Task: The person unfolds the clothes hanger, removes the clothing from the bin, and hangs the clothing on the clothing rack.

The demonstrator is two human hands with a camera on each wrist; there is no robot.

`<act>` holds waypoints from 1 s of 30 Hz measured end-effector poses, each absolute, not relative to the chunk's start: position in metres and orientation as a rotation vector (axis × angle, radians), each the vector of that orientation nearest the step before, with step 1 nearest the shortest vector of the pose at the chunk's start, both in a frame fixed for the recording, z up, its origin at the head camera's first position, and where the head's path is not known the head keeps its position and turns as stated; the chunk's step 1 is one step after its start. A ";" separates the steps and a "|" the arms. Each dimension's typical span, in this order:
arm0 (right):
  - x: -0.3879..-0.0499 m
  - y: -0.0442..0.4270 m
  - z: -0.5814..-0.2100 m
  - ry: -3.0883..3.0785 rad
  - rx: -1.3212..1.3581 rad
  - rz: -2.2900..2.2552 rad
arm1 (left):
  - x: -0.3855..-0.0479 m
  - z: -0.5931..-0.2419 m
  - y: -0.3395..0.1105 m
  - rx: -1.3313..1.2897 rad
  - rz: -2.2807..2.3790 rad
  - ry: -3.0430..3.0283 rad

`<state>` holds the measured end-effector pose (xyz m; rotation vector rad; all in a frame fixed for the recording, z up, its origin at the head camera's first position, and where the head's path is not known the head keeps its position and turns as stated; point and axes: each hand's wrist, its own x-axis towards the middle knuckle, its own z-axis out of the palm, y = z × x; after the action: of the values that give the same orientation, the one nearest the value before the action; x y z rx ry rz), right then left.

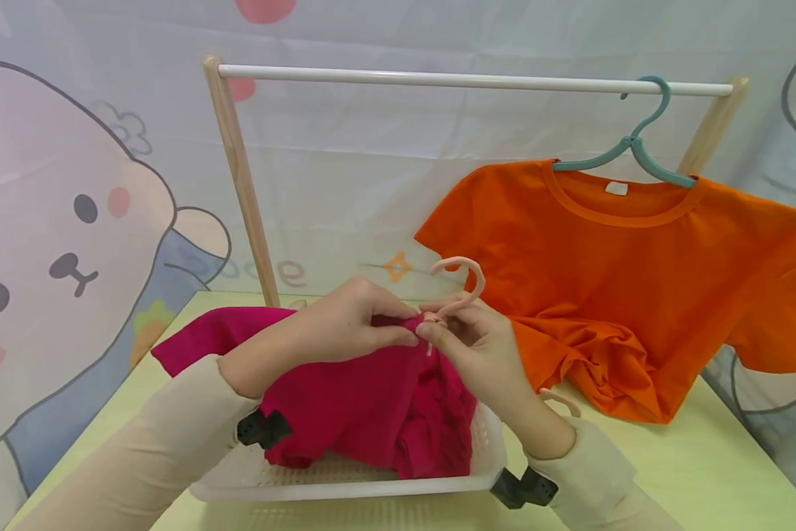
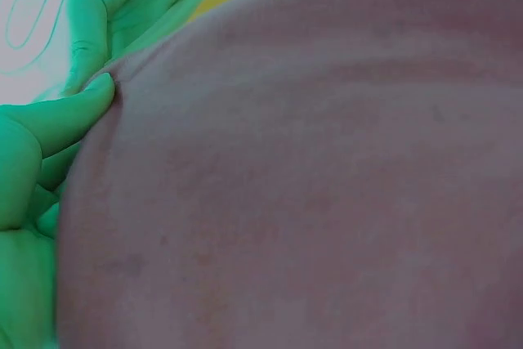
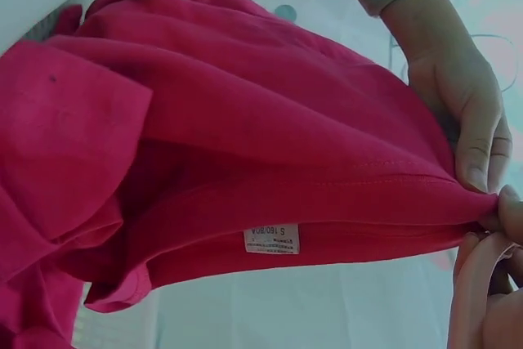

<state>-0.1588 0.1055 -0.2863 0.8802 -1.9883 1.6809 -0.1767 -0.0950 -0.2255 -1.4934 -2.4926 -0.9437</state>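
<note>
A magenta T-shirt [image 1: 358, 405] lies bunched over a white basket, its collar drawn up between both hands. My left hand [image 1: 341, 324] pinches the collar edge between thumb and fingers. Close against it, my right hand [image 1: 487, 350] grips a pale pink clothes hanger [image 1: 480, 284] just below the hook, by the same bit of collar. The hook stands up above the fingers. In the right wrist view the neckline is stretched taut, with a white size label [image 3: 272, 239] inside it. Cloth and fingers hide most of the hanger's arms.
The basket [image 1: 344, 489] stands on a pale yellow table [image 1: 696, 472]. Behind is a rack with a white rail [image 1: 398, 76], where an orange T-shirt [image 1: 623, 273] hangs on a teal hanger [image 1: 663, 172]. Another pink hanger [image 1: 560, 400] lies partly hidden beyond the right wrist.
</note>
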 end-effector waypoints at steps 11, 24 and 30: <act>-0.155 0.114 -0.269 -1.792 0.899 1.628 | -0.178 -0.195 -0.107 -1.346 -0.886 -2.524; -0.150 0.111 -0.285 -1.882 0.938 1.600 | -0.177 -0.165 -0.114 -1.261 -0.872 -2.484; -0.163 0.117 -0.296 -2.016 0.815 1.613 | -0.172 -0.160 -0.115 -1.279 -0.887 -2.417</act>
<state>-0.1625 0.1169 -0.2959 0.8151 -2.0161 1.6134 -0.1718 -0.1154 -0.1597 -1.2786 -2.4173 -0.8870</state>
